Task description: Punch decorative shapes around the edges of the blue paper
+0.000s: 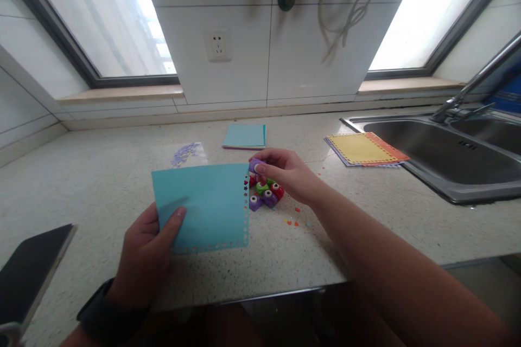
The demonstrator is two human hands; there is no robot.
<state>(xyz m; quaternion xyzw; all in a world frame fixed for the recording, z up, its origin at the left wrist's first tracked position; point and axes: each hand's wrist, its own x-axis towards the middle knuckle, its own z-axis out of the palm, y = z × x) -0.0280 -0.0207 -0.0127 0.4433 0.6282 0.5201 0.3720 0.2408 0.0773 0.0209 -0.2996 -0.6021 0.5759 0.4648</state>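
Note:
My left hand (152, 246) grips a light blue sheet of paper (207, 203) by its left side, thumb on top. Small punched holes run along the sheet's right and bottom edges. At the upper right corner of the sheet, my right hand (283, 171) pinches a purple craft punch (256, 166) between thumb and fingers. Whether the paper's edge sits inside the punch cannot be made out. Just below that hand, several red, green and purple craft punches (269, 198) lie clustered on the counter, partly hidden by the sheet and fingers.
Behind the sheet lies a stack of blue paper (244, 136); purple clippings (186, 154) lie left of it. Punched yellow and orange sheets (362, 150) rest beside the steel sink (451, 157). Paper bits (296, 223) dot the counter. A dark flat object (32, 268) is at left.

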